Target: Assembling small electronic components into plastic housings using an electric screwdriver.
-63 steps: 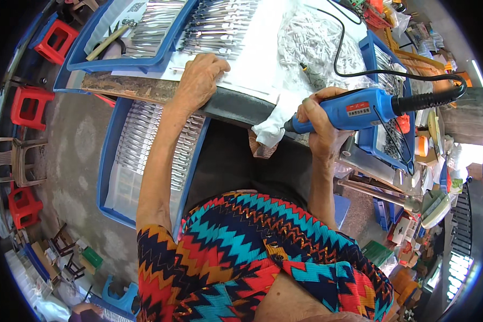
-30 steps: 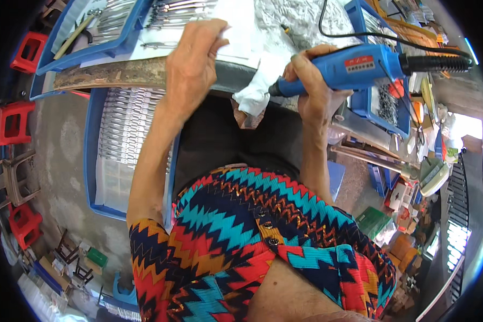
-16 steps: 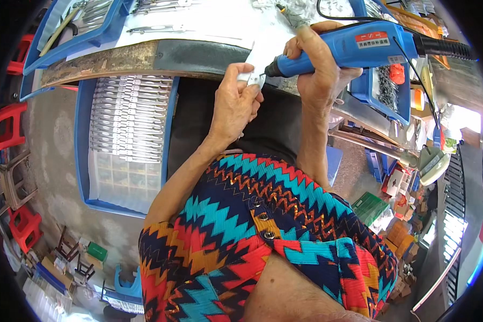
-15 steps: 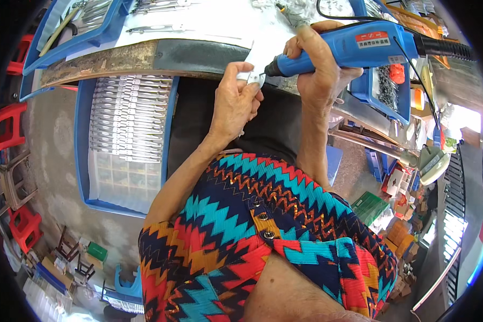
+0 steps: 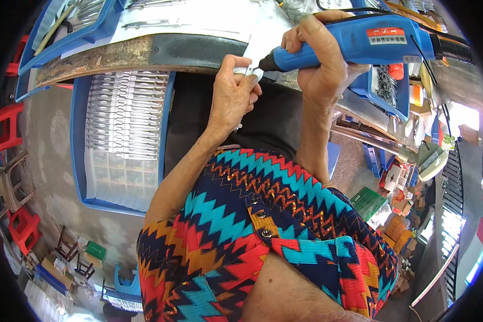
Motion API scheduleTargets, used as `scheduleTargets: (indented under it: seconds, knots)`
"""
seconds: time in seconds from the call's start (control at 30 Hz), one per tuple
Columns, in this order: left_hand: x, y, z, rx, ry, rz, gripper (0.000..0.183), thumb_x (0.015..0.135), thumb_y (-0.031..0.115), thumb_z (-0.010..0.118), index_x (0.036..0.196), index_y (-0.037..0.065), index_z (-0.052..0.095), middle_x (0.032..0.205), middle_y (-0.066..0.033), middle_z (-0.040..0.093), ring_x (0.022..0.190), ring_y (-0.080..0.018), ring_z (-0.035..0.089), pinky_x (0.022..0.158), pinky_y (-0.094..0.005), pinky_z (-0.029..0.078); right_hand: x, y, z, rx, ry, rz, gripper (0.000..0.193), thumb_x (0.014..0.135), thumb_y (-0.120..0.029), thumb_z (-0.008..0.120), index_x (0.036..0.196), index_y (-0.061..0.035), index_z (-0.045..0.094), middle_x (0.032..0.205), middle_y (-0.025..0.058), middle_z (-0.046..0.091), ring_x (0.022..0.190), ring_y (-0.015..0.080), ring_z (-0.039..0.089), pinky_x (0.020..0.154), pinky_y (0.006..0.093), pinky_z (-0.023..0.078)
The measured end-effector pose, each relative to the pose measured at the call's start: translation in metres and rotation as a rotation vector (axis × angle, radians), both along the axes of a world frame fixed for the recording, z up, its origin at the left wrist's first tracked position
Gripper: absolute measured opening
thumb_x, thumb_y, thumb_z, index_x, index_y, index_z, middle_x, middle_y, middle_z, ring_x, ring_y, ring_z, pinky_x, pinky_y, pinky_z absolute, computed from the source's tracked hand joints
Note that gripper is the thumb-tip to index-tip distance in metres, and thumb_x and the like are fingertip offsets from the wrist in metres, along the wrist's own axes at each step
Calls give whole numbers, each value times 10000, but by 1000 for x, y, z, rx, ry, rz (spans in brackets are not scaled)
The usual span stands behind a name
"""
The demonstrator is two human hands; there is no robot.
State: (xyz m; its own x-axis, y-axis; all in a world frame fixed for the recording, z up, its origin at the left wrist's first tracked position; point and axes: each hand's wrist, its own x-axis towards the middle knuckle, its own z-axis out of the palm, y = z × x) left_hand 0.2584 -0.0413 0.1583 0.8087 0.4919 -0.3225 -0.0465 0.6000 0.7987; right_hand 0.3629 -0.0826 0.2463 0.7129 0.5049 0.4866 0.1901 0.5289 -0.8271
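Left hand [image 5: 232,95] has a small metal piece [image 5: 249,70] pinched between thumb and bent index finger, other fingers curled in below; piece sits just over the near bench edge [image 5: 190,51], against a white cloth [image 5: 262,45]. Right hand [image 5: 324,64] is wrapped around the grip of a blue power tool [image 5: 357,43], thumb over the top, fingers closed around the far side, exact finger spacing there hidden. Tool lies roughly level, black nose [image 5: 268,63] pointing left at the piece; bit too small to tell if it's seated. Black cable [image 5: 456,52] leaves the rear end to the right. Lower blue tray [image 5: 79,145] left of the lap holds a stacked column of slim metal parts [image 5: 126,112]. One similar loose part [image 5: 153,23] on the white sheet [image 5: 214,22] up top, near the upper-left blue tray [image 5: 86,42]. Right-hand blue tray [image 5: 363,88] holds small dark parts [image 5: 385,90], below the tool body
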Motion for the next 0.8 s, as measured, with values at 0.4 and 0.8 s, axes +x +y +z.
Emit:
scheduleTargets:
  seconds: [0.4, 0.8]
  knots:
    - [-1, -1, 0, -15, -18, 27, 243, 856, -19, 502, 1079, 10, 411, 643, -87, 543, 453, -40, 379, 358, -175, 231, -11, 2, 9, -90, 163, -156, 233, 710, -19, 660, 888, 15, 513, 607, 88, 542, 497, 169, 541, 479, 286, 453]
    - [-1, 0, 1, 16, -1, 26, 237, 854, -26, 504, 1075, 4, 426, 638, -75, 539, 458, -32, 383, 360, -168, 235, -6, 5, 10, -32, 92, -108, 186, 739, -11, 621, 887, 30, 516, 621, 100, 536, 476, 182, 531, 477, 289, 455]
